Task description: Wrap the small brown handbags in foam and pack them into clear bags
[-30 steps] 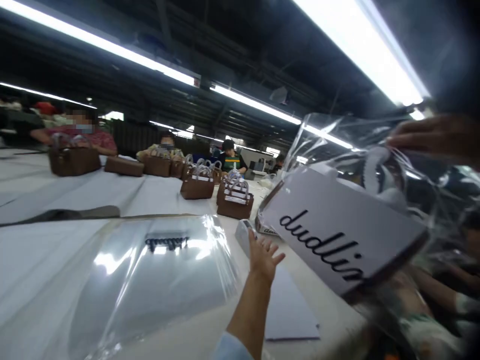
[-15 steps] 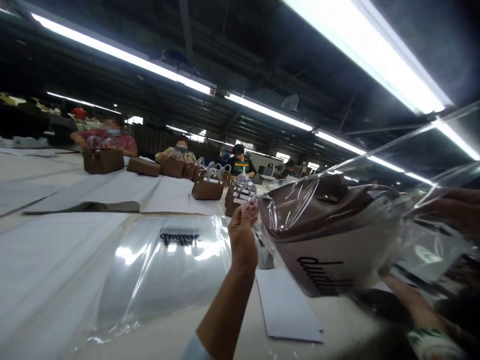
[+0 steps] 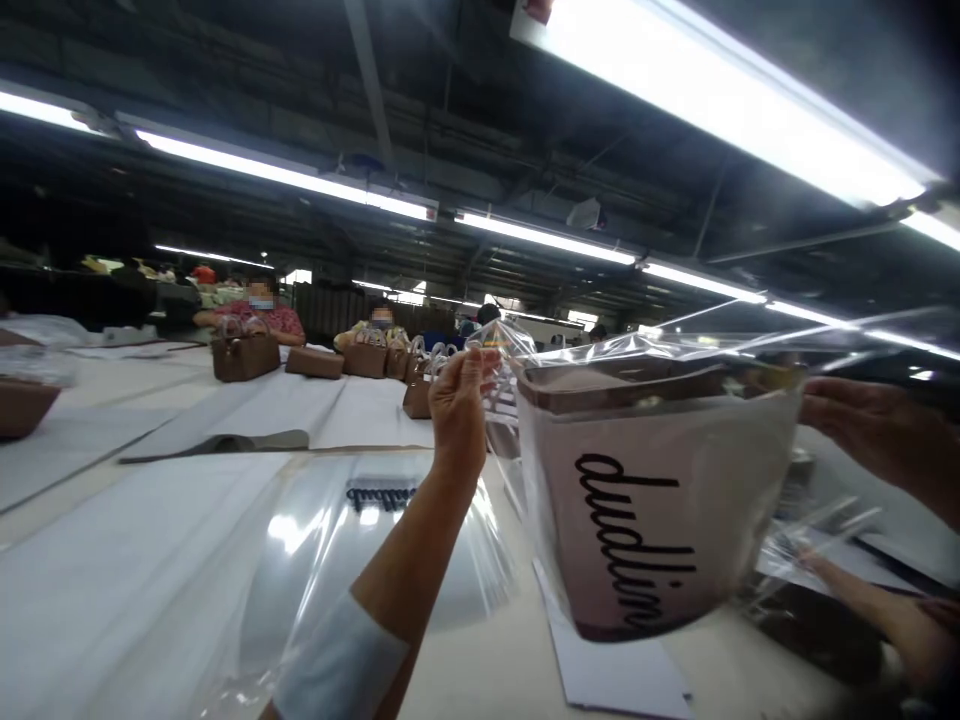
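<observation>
left hand [image 3: 459, 405]: fingers pinch one top corner of a clear plastic bag [image 3: 652, 345], which is held up in the air above the table [image 3: 742, 660]. right hand [image 3: 862, 425]: fingers narrow on the bag's right edge. inside the bag: one brown item [image 3: 645, 375] behind one white card [image 3: 630, 530] printed "dudlin". on the table, near: one flat clear bag [image 3: 375, 570], one white sheet [image 3: 615, 670]. far left: at least four brown handbags [image 3: 240, 358], exact count unclear.
</observation>
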The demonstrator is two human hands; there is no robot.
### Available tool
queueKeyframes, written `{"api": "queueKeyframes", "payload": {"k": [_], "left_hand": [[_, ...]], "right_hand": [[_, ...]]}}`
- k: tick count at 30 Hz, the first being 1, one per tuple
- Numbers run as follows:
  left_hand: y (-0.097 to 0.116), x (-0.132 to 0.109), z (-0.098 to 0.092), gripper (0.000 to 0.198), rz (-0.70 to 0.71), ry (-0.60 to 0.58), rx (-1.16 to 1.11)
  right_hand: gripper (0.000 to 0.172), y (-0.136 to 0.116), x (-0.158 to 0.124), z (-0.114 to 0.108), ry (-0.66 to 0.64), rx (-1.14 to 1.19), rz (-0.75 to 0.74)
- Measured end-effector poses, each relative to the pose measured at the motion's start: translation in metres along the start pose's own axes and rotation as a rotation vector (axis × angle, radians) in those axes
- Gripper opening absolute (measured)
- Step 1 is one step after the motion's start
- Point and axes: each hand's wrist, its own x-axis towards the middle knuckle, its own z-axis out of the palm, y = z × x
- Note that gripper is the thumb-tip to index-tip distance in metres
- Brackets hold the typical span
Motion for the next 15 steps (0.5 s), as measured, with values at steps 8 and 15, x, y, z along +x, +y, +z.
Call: {"api": "queueKeyframes", "payload": {"k": [8, 15], "left_hand": [[-0.105, -0.076, -0.027, 0.034, -0.643, 0.054, 0.197], [-0.127, -0.144, -0.042, 0.03, -0.918, -0.174, 0.24]], "right_hand": [[0.036, -0.05, 0.065, -0.04, -0.302, -0.263, 0.02], [0.018, -0.015, 0.105, -0.02, -0.58, -0.702, -0.157]]}}
